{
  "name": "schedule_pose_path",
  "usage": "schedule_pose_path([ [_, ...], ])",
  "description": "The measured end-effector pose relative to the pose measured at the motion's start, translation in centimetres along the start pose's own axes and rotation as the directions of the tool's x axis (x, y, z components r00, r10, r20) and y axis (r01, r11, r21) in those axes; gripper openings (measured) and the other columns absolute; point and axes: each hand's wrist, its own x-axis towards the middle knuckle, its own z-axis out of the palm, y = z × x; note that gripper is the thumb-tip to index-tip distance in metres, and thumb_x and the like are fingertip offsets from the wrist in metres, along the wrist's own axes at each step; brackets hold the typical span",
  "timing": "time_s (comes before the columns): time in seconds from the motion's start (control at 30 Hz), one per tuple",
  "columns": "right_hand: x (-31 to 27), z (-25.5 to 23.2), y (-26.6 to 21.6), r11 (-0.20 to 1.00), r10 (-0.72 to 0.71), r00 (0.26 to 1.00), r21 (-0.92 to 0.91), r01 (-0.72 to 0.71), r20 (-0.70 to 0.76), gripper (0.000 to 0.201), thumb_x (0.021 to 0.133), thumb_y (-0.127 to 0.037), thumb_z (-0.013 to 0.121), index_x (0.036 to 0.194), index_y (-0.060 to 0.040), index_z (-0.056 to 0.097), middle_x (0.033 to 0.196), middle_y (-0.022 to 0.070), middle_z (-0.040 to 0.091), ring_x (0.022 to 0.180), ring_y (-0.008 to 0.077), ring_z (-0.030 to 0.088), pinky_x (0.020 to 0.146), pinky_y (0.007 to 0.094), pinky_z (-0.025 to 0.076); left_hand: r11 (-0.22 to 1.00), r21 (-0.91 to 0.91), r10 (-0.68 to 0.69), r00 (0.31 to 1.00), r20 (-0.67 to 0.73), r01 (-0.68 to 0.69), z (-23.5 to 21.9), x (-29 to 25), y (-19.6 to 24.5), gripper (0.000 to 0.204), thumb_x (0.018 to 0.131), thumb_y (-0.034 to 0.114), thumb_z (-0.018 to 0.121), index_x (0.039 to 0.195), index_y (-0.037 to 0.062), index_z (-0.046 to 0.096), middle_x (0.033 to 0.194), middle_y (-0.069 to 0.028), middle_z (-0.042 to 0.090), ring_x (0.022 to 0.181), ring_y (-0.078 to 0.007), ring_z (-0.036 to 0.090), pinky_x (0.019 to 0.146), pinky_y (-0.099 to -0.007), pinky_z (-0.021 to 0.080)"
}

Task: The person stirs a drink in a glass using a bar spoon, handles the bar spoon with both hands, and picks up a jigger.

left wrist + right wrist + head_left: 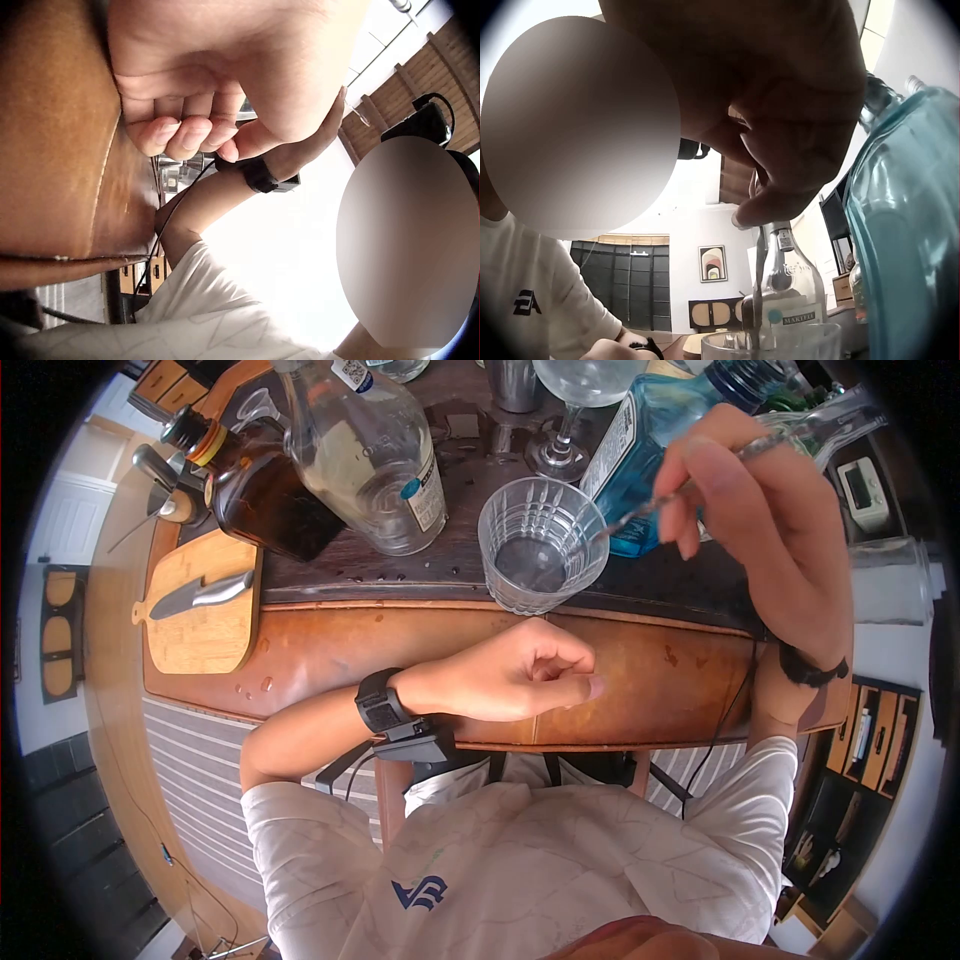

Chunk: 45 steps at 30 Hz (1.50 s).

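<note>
Nearest, the person wore a white T-shirt (480, 850) with a dark logo on the chest. Just beyond it, the left hand (505, 672) lay over the brown leather edging (660, 685) of the table, its fingers loosely bent and holding nothing. A black wristband (380, 702) circled that wrist.

Past the edging, on the dark tabletop, a faceted clear glass tumbler (500, 565) stood upright near the front. Up at the right, the right hand (775, 530) pinched a twisted metal stirring rod (633, 518) between its thumb and fingers. The rod slanted down over the rim, its lower end inside the tumbler; its very tip was hard to make out through the glass.

At the left lay a wooden cutting board (205, 640), and a knife (205, 595) rested across it with its silver handle towards the bottles. Near the board was a dark amber bottle (270, 510) with a black cap; close by on its right stood a clear glass bottle (370, 470), its pale label marked with a teal dot.

Just behind the tumbler on its right stood a blue glass bottle (625, 470). Farther back were a stemmed glass (567, 435) and a metal cup (517, 388). Across the room, a framed picture (712, 264) hung on the wall.
</note>
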Motion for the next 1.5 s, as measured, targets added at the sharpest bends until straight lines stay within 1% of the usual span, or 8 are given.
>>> schedule_pose_path([
  [0.1, 0.3, 0.2, 0.0, 0.997, -0.008, 0.999, -0.082, 0.011, 0.045, 0.031, 0.106, -0.016, 0.045, 0.092, 0.0024, 0.066, 0.086, 0.0058, 0.065, 0.069, 0.0094, 0.057, 0.06, 0.0214, 0.038, 1.0, 0.005, -0.002, 1.0, 0.002, 0.002, 0.0, 0.0, 0.1, 0.039, 0.102, 0.011, 0.062, 0.069, 0.0047, 0.042, 0.07, 0.0081, 0.03, 0.066, -0.002, 0.025, 0.055, -0.0279, 0.021],
  [0.47, -0.3, -0.5, 0.0, 0.95, -0.069, 0.997, -0.308, 0.055, -0.035, 0.029, 0.108, -0.015, 0.046, 0.093, 0.0024, 0.065, 0.08, 0.0045, 0.062, 0.067, 0.0075, 0.056, 0.058, 0.0222, 0.037, 1.0, 0.007, 0.022, 1.0, 0.003, -0.022, 0.0, 0.0, 0.0, 0.038, 0.102, 0.009, 0.062, 0.07, 0.003, 0.042, 0.07, 0.0068, 0.029, 0.066, -0.0026, 0.025, 0.056, -0.0284, 0.021],
  [0.7, -0.3, -0.3, -0.2, 0.97, -0.08, 0.996, -0.234, 0.073, -0.024, 0.032, 0.108, -0.018, 0.045, 0.091, 0.0026, 0.062, 0.077, 0.0023, 0.055, 0.065, 0.0078, 0.054, 0.057, 0.0217, 0.035, 1.0, 0.014, 0.002, 1.0, -0.005, -0.002, 0.1, 0.0, -0.1, 0.04, 0.102, 0.01, 0.062, 0.069, 0.0036, 0.041, 0.07, 0.0069, 0.029, 0.066, -0.0028, 0.025, 0.056, -0.0286, 0.021],
  [0.87, 0.0, 1.0, -0.3, 0.998, 0.057, 0.996, 0.042, -0.054, -0.073, 0.031, 0.109, -0.019, 0.046, 0.094, 0.002, 0.063, 0.08, 0.0028, 0.058, 0.067, 0.0081, 0.055, 0.058, 0.0211, 0.036, 1.0, -0.003, -0.013, 1.0, -0.005, 0.013, 0.1, 0.0, 0.0, 0.04, 0.102, 0.01, 0.062, 0.069, 0.0041, 0.04, 0.07, 0.0071, 0.028, 0.066, -0.0028, 0.025, 0.056, -0.0285, 0.021],
  [1.0, 0.5, 0.5, 0.6, 1.0, 0.018, 1.0, -0.021, -0.018, -0.002, 0.03, 0.109, -0.018, 0.047, 0.096, 0.0023, 0.065, 0.083, 0.0046, 0.062, 0.068, 0.0079, 0.056, 0.059, 0.0208, 0.038, 1.0, 0.001, -0.004, 1.0, -0.007, 0.004, 0.1, 0.0, 0.0, 0.04, 0.102, 0.009, 0.062, 0.069, 0.0042, 0.04, 0.07, 0.0072, 0.028, 0.066, -0.0026, 0.024, 0.055, -0.0284, 0.021],
  [1.07, 0.6, 0.8, 1.4, 0.994, -0.105, 0.992, -0.049, 0.102, -0.065, 0.029, 0.109, -0.017, 0.047, 0.098, 0.0023, 0.066, 0.087, 0.0051, 0.065, 0.068, 0.0075, 0.056, 0.06, 0.0206, 0.039, 1.0, 0.01, 0.003, 1.0, -0.004, -0.003, 0.0, 0.0, 0.0, 0.04, 0.102, 0.009, 0.062, 0.069, 0.0042, 0.04, 0.07, 0.0073, 0.028, 0.066, -0.0025, 0.024, 0.055, -0.0285, 0.021],
  [1.27, 0.2, -0.2, 1.1, 0.989, -0.054, 0.997, -0.14, 0.044, -0.064, 0.03, 0.11, -0.017, 0.046, 0.095, 0.0021, 0.064, 0.083, 0.0033, 0.06, 0.067, 0.0072, 0.055, 0.058, 0.0209, 0.039, 1.0, 0.009, 0.022, 1.0, 0.0, -0.022, 0.1, 0.0, 0.0, 0.039, 0.102, 0.009, 0.062, 0.069, 0.0036, 0.042, 0.069, 0.0072, 0.029, 0.066, -0.0024, 0.024, 0.055, -0.0283, 0.02],
  [1.5, -0.1, -0.1, 0.8, 0.997, -0.066, 0.998, -0.046, 0.065, -0.023, 0.032, 0.109, -0.018, 0.046, 0.093, 0.003, 0.063, 0.083, 0.0031, 0.059, 0.067, 0.0077, 0.055, 0.058, 0.0216, 0.039, 1.0, 0.015, 0.016, 1.0, -0.001, -0.016, 0.1, 0.0, 0.0, 0.039, 0.102, 0.009, 0.062, 0.069, 0.0033, 0.042, 0.07, 0.0071, 0.029, 0.066, -0.0025, 0.024, 0.055, -0.0282, 0.02],
])
